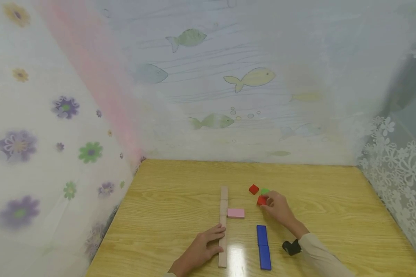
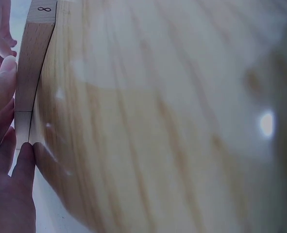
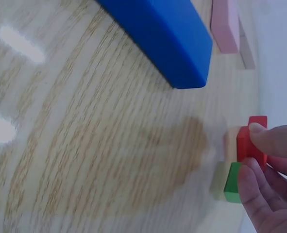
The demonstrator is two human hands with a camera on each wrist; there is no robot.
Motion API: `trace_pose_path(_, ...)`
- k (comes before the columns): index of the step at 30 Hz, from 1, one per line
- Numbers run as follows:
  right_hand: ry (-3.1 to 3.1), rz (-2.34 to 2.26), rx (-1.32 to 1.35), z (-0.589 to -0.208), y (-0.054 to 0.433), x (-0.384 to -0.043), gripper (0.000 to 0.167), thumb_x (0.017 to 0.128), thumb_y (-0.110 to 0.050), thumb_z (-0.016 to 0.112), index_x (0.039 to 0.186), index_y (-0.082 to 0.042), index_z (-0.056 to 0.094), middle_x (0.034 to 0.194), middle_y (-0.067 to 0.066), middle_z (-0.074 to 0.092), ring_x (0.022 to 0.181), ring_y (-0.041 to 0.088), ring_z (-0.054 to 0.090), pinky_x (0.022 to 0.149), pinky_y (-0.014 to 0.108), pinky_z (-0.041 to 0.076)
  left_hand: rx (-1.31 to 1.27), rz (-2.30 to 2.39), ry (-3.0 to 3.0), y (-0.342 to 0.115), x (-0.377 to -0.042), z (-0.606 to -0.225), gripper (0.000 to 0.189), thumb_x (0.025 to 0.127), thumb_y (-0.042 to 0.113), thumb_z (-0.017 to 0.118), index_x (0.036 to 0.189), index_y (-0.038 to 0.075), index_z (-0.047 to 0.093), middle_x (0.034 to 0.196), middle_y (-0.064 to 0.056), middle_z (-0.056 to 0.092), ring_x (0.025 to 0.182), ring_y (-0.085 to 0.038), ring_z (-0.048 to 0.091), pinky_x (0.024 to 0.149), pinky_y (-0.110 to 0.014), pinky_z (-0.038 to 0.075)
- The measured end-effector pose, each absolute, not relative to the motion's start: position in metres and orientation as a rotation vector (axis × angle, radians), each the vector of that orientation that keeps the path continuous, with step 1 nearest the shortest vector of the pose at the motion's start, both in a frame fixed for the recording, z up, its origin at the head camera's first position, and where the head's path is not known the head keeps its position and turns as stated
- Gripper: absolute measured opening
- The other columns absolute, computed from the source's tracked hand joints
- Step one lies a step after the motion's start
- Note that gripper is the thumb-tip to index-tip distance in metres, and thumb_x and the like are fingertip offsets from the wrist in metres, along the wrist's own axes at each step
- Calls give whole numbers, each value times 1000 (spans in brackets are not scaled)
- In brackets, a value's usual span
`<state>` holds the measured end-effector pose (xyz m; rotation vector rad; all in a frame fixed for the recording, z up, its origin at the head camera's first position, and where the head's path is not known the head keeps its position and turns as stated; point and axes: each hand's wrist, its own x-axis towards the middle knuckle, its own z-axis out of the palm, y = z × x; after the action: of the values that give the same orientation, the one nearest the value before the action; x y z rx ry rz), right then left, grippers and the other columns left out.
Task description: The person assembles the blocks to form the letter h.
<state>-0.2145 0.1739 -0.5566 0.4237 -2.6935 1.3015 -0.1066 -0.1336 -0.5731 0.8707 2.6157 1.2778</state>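
Note:
My left hand (image 1: 203,246) lies beside a straight row of light wooden blocks (image 1: 223,206), its fingertips touching the near part. In the left wrist view its fingers (image 2: 23,167) are along both sides of the row, and one block bears a printed figure. Thumb and fingers of my right hand (image 1: 280,208) pinch a red block (image 1: 261,200) low over the table. Close by its fingers sits a green block (image 3: 232,183), partly covered in the head view. Another red block (image 1: 254,189) lies just beyond. A pink block (image 1: 236,213) stands against the wooden row's right side.
Two blue blocks (image 1: 262,235) lie end to end, right of the wooden row. A black object (image 1: 291,247) is at the right sleeve. The wood-grain table (image 1: 173,181) meets a fish-patterned curtain (image 1: 249,142) at the back, with flowered sheets at both sides.

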Motion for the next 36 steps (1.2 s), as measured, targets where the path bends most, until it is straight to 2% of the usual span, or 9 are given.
trace_pose_path(6,-2717,1340,545,-553,173,-211,27,76,3,75,101,5,66,85,7,63,73,18,59,62,25,53,837,1284,2595,-134,-108,-576,47,89,29,65,129,6,58,141,-2,47,135,-21,35,109,-41,31)
trace_pose_path(16,-2736,1330,717,-554,171,-205,28,76,2,76,102,5,65,87,8,64,71,16,59,61,25,53,858,1290,2609,-134,-108,-576,46,89,27,65,128,5,58,141,-3,48,135,-22,36,108,-41,33)
trace_pose_path(36,-2720,1393,831,-561,161,-200,29,78,-2,75,104,5,65,93,9,64,77,20,61,64,25,53,858,1273,2598,-134,-108,-574,47,90,28,64,129,5,57,141,-5,47,134,-24,37,107,-42,34)
